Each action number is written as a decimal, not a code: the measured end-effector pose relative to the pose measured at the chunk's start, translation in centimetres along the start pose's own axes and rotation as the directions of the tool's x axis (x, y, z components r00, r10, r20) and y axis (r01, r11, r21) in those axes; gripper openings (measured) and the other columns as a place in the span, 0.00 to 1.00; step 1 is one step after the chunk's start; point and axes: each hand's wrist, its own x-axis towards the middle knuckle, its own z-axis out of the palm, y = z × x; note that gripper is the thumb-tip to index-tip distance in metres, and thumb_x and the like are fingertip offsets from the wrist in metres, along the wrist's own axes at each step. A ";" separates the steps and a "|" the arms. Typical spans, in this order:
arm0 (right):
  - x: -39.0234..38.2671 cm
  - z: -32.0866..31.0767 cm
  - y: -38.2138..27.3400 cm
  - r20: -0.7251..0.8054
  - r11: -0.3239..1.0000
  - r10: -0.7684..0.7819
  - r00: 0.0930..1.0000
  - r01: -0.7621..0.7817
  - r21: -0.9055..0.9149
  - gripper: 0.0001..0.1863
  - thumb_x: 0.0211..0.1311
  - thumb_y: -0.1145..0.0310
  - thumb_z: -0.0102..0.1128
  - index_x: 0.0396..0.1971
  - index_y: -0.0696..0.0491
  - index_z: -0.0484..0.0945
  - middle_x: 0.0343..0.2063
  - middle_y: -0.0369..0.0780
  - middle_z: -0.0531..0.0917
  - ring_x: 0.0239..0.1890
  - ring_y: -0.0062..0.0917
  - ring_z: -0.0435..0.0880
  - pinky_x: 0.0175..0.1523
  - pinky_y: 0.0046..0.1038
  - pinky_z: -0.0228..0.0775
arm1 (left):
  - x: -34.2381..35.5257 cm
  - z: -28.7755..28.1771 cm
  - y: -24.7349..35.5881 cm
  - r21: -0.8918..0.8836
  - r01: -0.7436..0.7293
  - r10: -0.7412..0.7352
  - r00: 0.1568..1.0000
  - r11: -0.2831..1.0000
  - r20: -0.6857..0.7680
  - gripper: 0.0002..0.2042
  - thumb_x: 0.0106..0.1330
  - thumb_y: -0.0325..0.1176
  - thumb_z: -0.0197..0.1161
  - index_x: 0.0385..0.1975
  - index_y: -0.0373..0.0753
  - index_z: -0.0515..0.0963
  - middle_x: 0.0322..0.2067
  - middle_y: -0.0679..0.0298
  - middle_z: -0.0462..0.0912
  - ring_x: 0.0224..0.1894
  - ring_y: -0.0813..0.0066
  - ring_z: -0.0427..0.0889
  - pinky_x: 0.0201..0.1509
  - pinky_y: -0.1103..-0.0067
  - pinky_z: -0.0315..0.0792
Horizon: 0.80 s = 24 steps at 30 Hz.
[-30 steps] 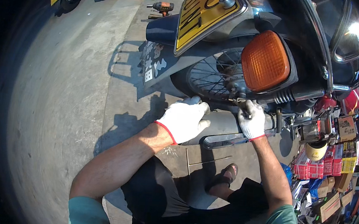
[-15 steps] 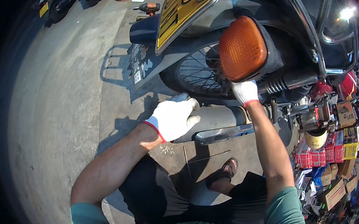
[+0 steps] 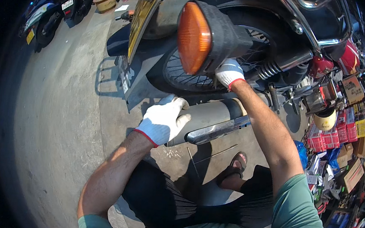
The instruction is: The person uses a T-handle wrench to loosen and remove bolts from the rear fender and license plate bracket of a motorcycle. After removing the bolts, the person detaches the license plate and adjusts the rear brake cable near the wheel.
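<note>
My left hand [image 3: 163,117], in a white and blue knit glove with a red cuff, lies over the rear end of the motorcycle's grey exhaust muffler [image 3: 210,114]. Its thumb stands apart from the fingers, which are slightly bent. My right hand [image 3: 230,73], gloved the same way, reaches in beside the spoked rear wheel [image 3: 181,71]. An orange turn signal [image 3: 193,37] on a black housing hangs just above it and covers the area in front. The right fingertips are hidden, so I cannot see what they touch.
Two thin metal rods [image 3: 193,161] lie on the concrete near my sandalled foot [image 3: 236,165]. Boxes and parts [image 3: 330,138] crowd the right side. A yellow number plate [image 3: 142,23] juts out at the tail. Parked motorbikes [image 3: 53,18] and a round pot [image 3: 105,1] stand far left.
The view has shifted, so the motorcycle's tail sits further left and the turn signal shows more from its side. Both hands stay at about the same places on the motorcycle.
</note>
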 end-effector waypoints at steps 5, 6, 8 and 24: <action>-4.6 -1.1 2.1 -0.139 0.982 -0.187 0.972 0.185 -0.033 0.13 0.57 0.63 0.60 0.34 0.58 0.82 0.29 0.51 0.83 0.34 0.44 0.83 0.42 0.40 0.74 | 0.1 0.1 0.6 -0.010 0.008 -0.008 1.000 1.000 -0.014 0.16 0.67 0.42 0.56 0.48 0.38 0.76 0.44 0.56 0.80 0.50 0.62 0.79 0.59 0.69 0.70; -5.7 -1.3 2.5 -0.182 0.976 -0.208 0.961 0.217 0.032 0.15 0.54 0.61 0.61 0.32 0.59 0.80 0.24 0.51 0.82 0.28 0.46 0.82 0.37 0.41 0.75 | 0.1 0.1 0.6 -0.008 0.012 -0.012 1.000 1.000 0.002 0.16 0.67 0.42 0.56 0.48 0.38 0.76 0.44 0.56 0.80 0.50 0.62 0.79 0.59 0.68 0.69; -8.3 -1.6 2.3 -0.263 0.949 -0.284 0.922 0.310 0.062 0.12 0.53 0.65 0.62 0.34 0.58 0.78 0.23 0.51 0.81 0.29 0.45 0.82 0.37 0.40 0.74 | -0.1 0.1 0.4 0.005 0.006 -0.005 1.000 1.000 -0.004 0.16 0.68 0.42 0.56 0.48 0.38 0.76 0.43 0.56 0.81 0.49 0.62 0.80 0.59 0.67 0.69; -1.3 -1.7 -0.7 0.056 0.997 -0.069 0.996 0.067 0.031 0.19 0.58 0.58 0.56 0.42 0.57 0.81 0.41 0.54 0.82 0.45 0.47 0.81 0.50 0.41 0.73 | -0.3 0.2 -0.2 0.044 0.000 0.001 1.000 0.999 -0.007 0.18 0.69 0.44 0.54 0.50 0.38 0.76 0.44 0.53 0.80 0.50 0.60 0.80 0.60 0.67 0.70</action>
